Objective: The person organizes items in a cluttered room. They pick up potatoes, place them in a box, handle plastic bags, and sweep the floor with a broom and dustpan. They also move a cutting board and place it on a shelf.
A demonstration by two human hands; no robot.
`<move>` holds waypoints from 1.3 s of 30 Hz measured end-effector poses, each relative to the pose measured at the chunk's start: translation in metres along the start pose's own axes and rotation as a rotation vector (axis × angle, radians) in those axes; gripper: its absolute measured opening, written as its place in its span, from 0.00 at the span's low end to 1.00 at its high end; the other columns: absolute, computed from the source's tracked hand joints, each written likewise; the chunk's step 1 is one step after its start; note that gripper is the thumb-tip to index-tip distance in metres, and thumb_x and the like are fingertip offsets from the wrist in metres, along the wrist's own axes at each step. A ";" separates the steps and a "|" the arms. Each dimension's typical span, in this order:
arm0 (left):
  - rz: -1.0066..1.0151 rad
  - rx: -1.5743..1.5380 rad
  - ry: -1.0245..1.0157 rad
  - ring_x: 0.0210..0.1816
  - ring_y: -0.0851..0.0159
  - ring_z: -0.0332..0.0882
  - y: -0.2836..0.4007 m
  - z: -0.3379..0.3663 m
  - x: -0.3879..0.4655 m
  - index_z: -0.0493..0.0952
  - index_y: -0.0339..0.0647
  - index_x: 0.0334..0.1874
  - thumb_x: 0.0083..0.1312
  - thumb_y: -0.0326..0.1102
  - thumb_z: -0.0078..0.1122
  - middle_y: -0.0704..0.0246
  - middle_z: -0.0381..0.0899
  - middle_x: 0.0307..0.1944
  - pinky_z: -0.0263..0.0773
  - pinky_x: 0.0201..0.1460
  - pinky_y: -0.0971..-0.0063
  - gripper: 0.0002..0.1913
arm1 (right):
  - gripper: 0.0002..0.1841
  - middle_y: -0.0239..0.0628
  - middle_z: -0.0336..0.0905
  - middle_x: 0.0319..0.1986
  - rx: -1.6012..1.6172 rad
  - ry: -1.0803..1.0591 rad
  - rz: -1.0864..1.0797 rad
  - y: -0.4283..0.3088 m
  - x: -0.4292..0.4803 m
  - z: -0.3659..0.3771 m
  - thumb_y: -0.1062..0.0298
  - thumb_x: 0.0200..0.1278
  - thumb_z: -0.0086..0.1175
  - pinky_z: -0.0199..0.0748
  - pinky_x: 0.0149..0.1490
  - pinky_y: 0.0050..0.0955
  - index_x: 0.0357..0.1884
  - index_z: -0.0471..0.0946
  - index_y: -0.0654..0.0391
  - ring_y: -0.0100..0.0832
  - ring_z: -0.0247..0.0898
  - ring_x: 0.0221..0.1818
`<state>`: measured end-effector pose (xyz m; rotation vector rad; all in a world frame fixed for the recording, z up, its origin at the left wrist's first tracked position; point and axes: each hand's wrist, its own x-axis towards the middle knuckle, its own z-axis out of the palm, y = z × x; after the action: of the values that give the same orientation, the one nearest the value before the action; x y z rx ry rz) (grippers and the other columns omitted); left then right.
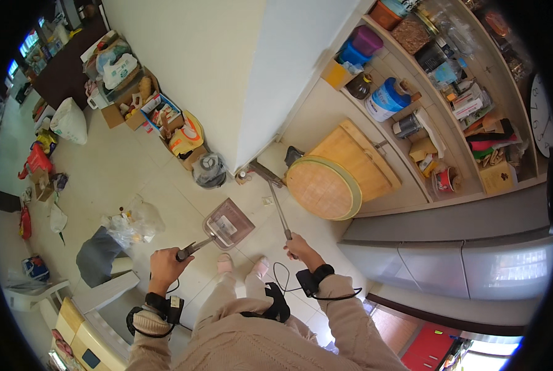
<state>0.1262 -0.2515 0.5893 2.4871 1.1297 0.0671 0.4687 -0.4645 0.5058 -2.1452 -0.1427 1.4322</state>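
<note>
My left hand [166, 269] is closed around the handle of a translucent brownish dustpan [240, 221], whose pan is low over the tiled floor in front of my feet. In my right hand [302, 250] is the grey stick of a broom [280, 204]. The dark broom head [266, 173] reaches to the wall corner, close to the rim of a round sieve [322, 188]. Beside the broom head, a small jar-like item [243, 176] stands at the foot of the wall. A small pale scrap [267, 201] lies on the floor between dustpan and sieve.
A wooden board [350, 153] leans behind the sieve against the shelving [397, 183]. A bagged black appliance [209, 169] and cardboard boxes [128, 116] line the wall. Plastic bags [137, 220] and a grey cloth-like item [95, 257] are at left; a refrigerator [429, 269] is at right.
</note>
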 end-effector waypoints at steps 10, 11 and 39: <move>0.039 0.016 -0.015 0.23 0.51 0.77 -0.004 0.006 -0.007 0.76 0.43 0.20 0.52 0.56 0.70 0.63 0.78 0.18 0.71 0.26 0.59 0.22 | 0.23 0.49 0.77 0.25 -0.430 -0.018 -0.027 0.086 -0.076 -0.018 0.70 0.60 0.45 0.70 0.19 0.37 0.59 0.63 0.64 0.38 0.74 0.17; 0.046 0.004 -0.004 0.23 0.51 0.77 -0.005 0.006 -0.007 0.76 0.43 0.20 0.52 0.56 0.69 0.63 0.78 0.18 0.71 0.26 0.59 0.22 | 0.25 0.52 0.76 0.23 -0.412 -0.051 -0.021 0.092 -0.092 -0.023 0.69 0.59 0.47 0.72 0.21 0.37 0.59 0.64 0.66 0.40 0.75 0.18; -0.122 0.113 0.129 0.21 0.50 0.74 -0.067 -0.071 -0.076 0.77 0.40 0.18 0.42 0.49 0.77 0.61 0.75 0.16 0.67 0.25 0.59 0.21 | 0.26 0.30 0.69 0.25 0.183 -0.197 0.116 0.081 -0.136 -0.024 0.68 0.65 0.51 0.59 0.20 0.20 0.66 0.69 0.55 0.20 0.61 0.18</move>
<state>0.0128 -0.2435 0.6377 2.5365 1.3710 0.1343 0.4144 -0.5936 0.5841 -1.8906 0.0406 1.6547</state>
